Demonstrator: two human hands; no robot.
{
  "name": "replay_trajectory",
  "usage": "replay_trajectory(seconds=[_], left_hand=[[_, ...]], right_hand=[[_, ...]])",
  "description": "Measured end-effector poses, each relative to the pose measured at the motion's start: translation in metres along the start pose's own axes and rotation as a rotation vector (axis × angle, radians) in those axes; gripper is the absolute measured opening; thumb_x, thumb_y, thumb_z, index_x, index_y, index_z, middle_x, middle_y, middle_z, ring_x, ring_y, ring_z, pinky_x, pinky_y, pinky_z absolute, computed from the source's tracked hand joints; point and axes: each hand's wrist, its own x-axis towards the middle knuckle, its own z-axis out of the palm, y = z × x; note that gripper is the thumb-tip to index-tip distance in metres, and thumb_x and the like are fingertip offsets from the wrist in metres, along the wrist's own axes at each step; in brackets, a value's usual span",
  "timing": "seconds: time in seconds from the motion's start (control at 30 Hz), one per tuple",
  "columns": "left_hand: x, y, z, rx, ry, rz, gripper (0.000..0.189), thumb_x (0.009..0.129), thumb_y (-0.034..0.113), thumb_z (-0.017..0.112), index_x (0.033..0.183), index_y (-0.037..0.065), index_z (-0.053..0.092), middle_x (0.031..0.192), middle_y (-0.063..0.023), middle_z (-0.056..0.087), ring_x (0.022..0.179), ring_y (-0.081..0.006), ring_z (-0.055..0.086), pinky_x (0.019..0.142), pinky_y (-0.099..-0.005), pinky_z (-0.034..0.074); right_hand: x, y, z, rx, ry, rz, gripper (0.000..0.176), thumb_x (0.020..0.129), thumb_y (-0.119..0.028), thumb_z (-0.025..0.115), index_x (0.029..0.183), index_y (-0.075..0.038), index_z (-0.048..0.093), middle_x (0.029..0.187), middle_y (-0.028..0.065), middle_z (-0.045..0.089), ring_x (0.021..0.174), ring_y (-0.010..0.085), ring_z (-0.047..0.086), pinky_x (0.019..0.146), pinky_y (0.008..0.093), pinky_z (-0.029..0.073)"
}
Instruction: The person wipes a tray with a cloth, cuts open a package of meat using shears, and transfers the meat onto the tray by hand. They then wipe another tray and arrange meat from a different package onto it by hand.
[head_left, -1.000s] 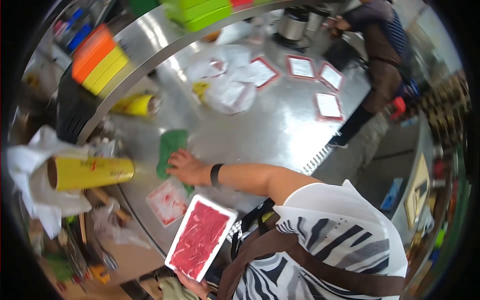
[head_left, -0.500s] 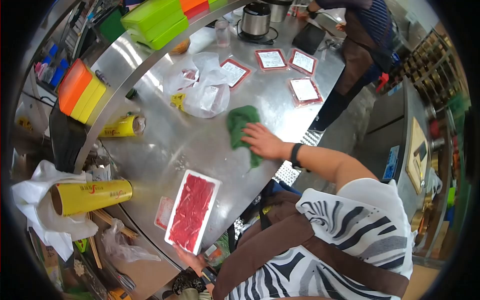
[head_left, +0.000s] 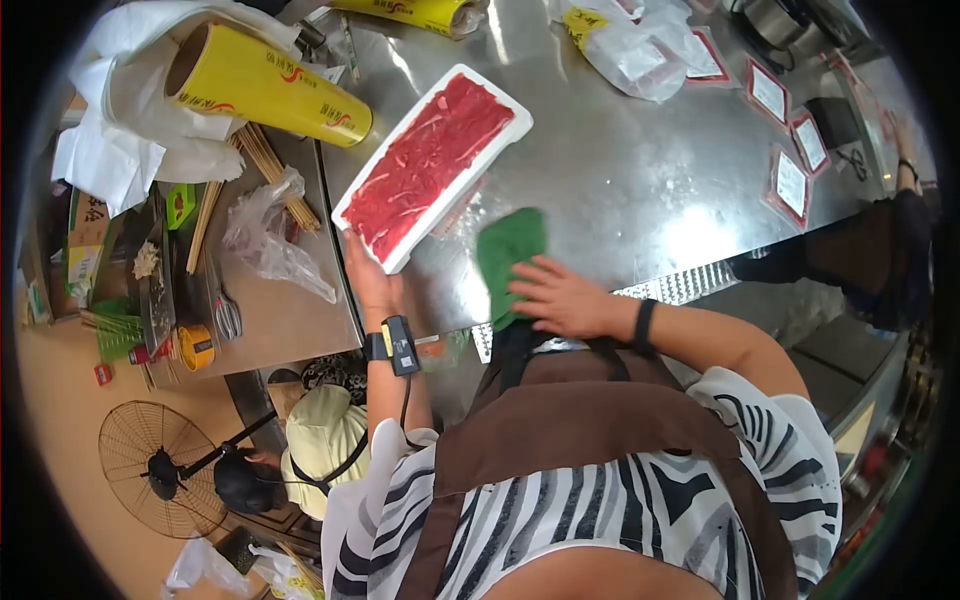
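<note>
My left hand (head_left: 374,287) grips the near end of a white tray (head_left: 523,122) filled with thin red meat slices (head_left: 430,160). It holds the tray tilted above the steel table. Part of a red-and-white flat pack (head_left: 458,212) shows on the table behind the tray's right edge. My right hand (head_left: 568,300) lies flat with fingers spread on the right side of a green cloth (head_left: 508,255), pressing it against the table near the front edge. My right thumb is hidden.
Several labelled red meat packs (head_left: 768,90) lie at the far right, near a plastic bag (head_left: 640,55). A yellow film roll (head_left: 270,85), wooden sticks (head_left: 205,225) and scissors (head_left: 228,315) are at left. A fan (head_left: 160,470) and another person (head_left: 325,440) are below left.
My right hand has drawn the green cloth back across the table to its front edge, closer to the tray. My left hand still holds the meat tray. The view has turned left.
</note>
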Motion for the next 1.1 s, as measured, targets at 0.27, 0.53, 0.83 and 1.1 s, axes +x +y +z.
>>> replay_trajectory(seconds=[0.27, 0.53, 0.83, 1.1], left_hand=[[-0.031, 0.054, -0.023, 0.046, 0.056, 0.068, 0.047, 0.104, 0.035, 0.035, 0.135, 0.000, 0.041, 0.131, -0.0174, 0.053, 0.115, -0.0282, 0.057, 0.099, -0.0420, 0.046], [-0.082, 0.069, -0.059, 0.017, 0.091, 0.057, 0.050, 0.103, 0.038, 0.035, 0.135, -0.001, 0.040, 0.131, -0.0153, 0.053, 0.115, -0.0277, 0.057, 0.098, -0.0410, 0.047], [-0.072, 0.025, -0.092, 0.118, 0.044, -0.122, 0.044, 0.102, 0.037, 0.042, 0.123, -0.001, 0.050, 0.117, -0.0124, 0.061, 0.101, -0.0218, 0.063, 0.087, -0.0356, 0.052], [-0.053, -0.002, -0.050, 0.318, -0.050, -0.188, 0.035, 0.103, 0.029, 0.042, 0.110, 0.000, 0.060, 0.105, -0.0067, 0.064, 0.092, -0.0139, 0.061, 0.082, -0.0286, 0.049]], right_hand=[[0.138, 0.009, 0.023, 0.041, 0.024, -0.294, 0.043, 0.087, -0.034, 0.059, 0.125, -0.015, 0.056, 0.140, 0.0083, 0.046, 0.139, 0.0279, 0.029, 0.117, 0.0487, 0.016], [0.100, 0.122, -0.034, -0.240, 0.091, -0.100, 0.039, 0.094, -0.035, 0.049, 0.126, -0.014, 0.055, 0.141, 0.0115, 0.043, 0.138, 0.0301, 0.030, 0.115, 0.0513, 0.016], [0.052, 0.189, -0.089, -0.422, 0.159, 0.202, 0.039, 0.093, -0.034, 0.052, 0.128, -0.016, 0.054, 0.144, 0.0080, 0.042, 0.138, 0.0278, 0.031, 0.113, 0.0498, 0.021], [0.060, 0.195, -0.092, 0.060, 0.953, 1.014, 0.036, 0.089, -0.034, 0.060, 0.101, 0.001, 0.062, 0.085, 0.0211, 0.067, 0.084, 0.0378, 0.066, 0.073, 0.0434, 0.052]])
